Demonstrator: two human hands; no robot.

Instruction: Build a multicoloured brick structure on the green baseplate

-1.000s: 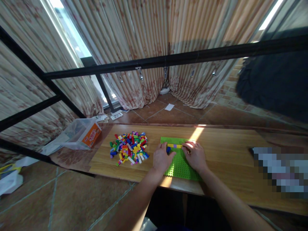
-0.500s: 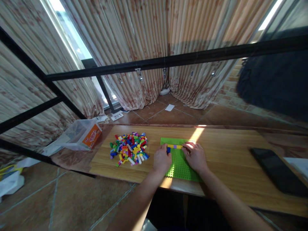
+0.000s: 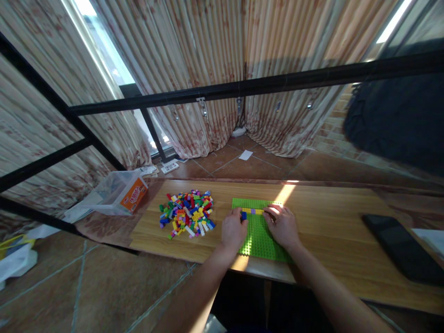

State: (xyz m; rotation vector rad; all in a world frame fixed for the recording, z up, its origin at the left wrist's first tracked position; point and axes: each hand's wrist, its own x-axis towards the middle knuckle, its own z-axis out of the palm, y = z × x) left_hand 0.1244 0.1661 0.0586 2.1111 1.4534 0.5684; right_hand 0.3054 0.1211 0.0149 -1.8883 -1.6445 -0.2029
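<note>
Both forearms come in over the near edge of the surface [image 3: 329,231]. Left hand [image 3: 233,231] is on the left side of the green baseplate [image 3: 258,238], right hand [image 3: 282,226] on its right side. Plate sits along the near edge, around mid-length.

Key relation: the blue brick [image 3: 243,215] is right at the left hand's fingertips, on their right side, toward the plate's far-left corner. Left hand is clearly nearer; right hand is across the plate from it. Brick's own long axis: can't tell, too small and partly covered.

Left fingers: curled in around the blue brick, thumb on the near side. Can't tell if they're gripping it or just resting against it. Right fingers: bent, tips at the right end of the yellow-and-purple row [image 3: 255,212]; pinch or plain contact, can't tell.

Row's long axis runs left-right, roughly parallel to the plate's far edge and just inside it. Blue brick is just on the near side of the row's left end; contact between them not clear.

Loose brick pile [image 3: 187,212]: toward the surface's left edge, well apart from the right hand. Black slab [image 3: 402,247]: toward the right edge.
</note>
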